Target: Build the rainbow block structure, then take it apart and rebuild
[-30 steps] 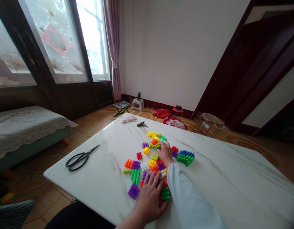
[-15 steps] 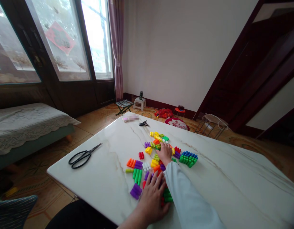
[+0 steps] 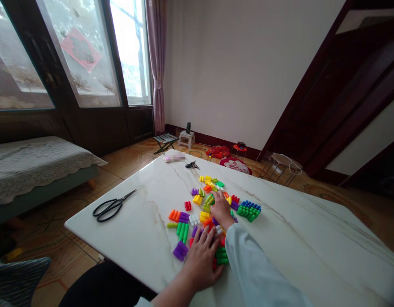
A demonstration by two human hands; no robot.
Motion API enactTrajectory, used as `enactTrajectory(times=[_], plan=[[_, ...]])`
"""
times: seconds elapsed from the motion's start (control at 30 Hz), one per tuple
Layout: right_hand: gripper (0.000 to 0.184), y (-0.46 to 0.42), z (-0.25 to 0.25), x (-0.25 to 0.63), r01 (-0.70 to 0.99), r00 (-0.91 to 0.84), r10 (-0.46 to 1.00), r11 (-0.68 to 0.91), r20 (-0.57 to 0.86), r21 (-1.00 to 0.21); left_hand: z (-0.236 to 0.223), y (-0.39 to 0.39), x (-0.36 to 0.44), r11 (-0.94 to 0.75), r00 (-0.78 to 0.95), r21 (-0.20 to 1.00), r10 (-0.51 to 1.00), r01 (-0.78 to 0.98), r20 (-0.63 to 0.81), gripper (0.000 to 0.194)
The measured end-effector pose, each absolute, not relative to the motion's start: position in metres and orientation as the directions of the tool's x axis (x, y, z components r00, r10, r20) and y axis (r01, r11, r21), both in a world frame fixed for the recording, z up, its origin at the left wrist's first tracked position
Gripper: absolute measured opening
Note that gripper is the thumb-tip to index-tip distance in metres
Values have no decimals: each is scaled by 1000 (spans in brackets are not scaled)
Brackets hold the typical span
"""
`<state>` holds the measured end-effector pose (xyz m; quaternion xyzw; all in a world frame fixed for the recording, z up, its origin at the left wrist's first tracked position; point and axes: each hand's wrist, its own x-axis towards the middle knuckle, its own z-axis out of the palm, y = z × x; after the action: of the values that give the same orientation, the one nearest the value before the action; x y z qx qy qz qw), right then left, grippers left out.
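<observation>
Small ribbed plastic building blocks in several colours lie spread over the white marbled table (image 3: 145,251). My left hand (image 3: 201,256) lies with its fingers spread over purple and red blocks near the front, and its palm side is hidden. Dark green blocks (image 3: 221,256) show beside its thumb. Farther in, my right hand (image 3: 221,209) has its fingers curled round a light green block (image 3: 209,200); the hand hides part of it. Orange blocks (image 3: 174,215), bright green blocks (image 3: 182,232) and a purple block group (image 3: 180,251) lie left of my hands.
A joined blue and green block group (image 3: 249,210) stands to the right of my right hand. Black scissors (image 3: 113,206) lie at the table's left, dark pliers (image 3: 192,165) near its far corner. Behind are a folding stool (image 3: 165,138) and a white stool (image 3: 186,138).
My right hand's fingers have drawn together at the light green block, now more visible. My left hand stays over the front blocks. The whole view has shifted slightly.
</observation>
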<state>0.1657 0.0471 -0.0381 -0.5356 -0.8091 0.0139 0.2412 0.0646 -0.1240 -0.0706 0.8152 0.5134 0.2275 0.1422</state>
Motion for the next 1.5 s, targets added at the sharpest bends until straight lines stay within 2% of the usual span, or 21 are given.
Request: enactTrajectory(times=[0.13,0.23,0.37,0.47,0.63,0.87,1.03,1.17,1.3,1.5], plan=[[62,29,-35,181,788,-411,799,553,438,-271,-73,-124,65,-429,362,443,903,787,231,79],[64,15,-37,193,746,-386,787,574,481,-339,-75,-124,65,-433,354,417,900,799,255,74],[63,-9,-49,216,689,-179,851,467,493,-555,-76,-124,65,-442,343,385,890,810,299,72],[59,-27,-65,241,608,-39,894,376,447,-699,-76,-124,65,-438,337,358,889,825,311,69],[57,-46,-84,288,499,100,933,253,346,-828,-77,-125,64,-440,341,315,883,841,323,62],[55,-48,-89,327,519,213,918,185,336,-835,-75,-123,63,-469,370,246,857,848,359,59],[57,-47,-95,342,656,220,929,84,297,-750,-77,-123,62,-482,377,220,842,848,386,58],[47,-44,-95,351,727,238,931,17,276,-686,-80,-122,60,-481,380,212,841,850,384,58],[33,-30,-93,359,719,262,915,28,308,-695,-83,-121,59,-486,385,200,836,851,392,59],[29,4,-90,360,747,290,890,20,353,-665,-87,-121,56,-496,398,180,826,849,399,60]])
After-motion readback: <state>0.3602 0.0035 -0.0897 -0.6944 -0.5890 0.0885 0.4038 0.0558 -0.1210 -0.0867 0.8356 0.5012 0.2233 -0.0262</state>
